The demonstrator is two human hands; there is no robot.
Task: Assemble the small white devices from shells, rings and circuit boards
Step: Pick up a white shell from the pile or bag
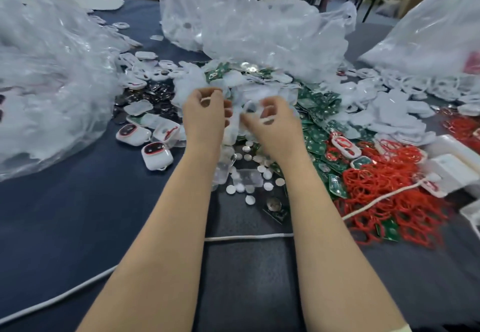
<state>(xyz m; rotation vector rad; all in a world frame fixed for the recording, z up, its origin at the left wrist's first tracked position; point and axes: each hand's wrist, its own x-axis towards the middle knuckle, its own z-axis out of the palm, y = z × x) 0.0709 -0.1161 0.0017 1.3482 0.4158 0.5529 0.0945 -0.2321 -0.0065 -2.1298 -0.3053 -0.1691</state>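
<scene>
Dark blue surface (78, 214) heaped with green circuit boards (317, 134), red rings (376, 183) and plastic bags (259, 32); left hand (205, 116) and right hand (270, 123) each pinch small white pieces (267, 118).

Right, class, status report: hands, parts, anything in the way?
Left hand pinching small round part. Right hand curled round white part, blurred. Loose clear plastic crowding both hands.
</scene>
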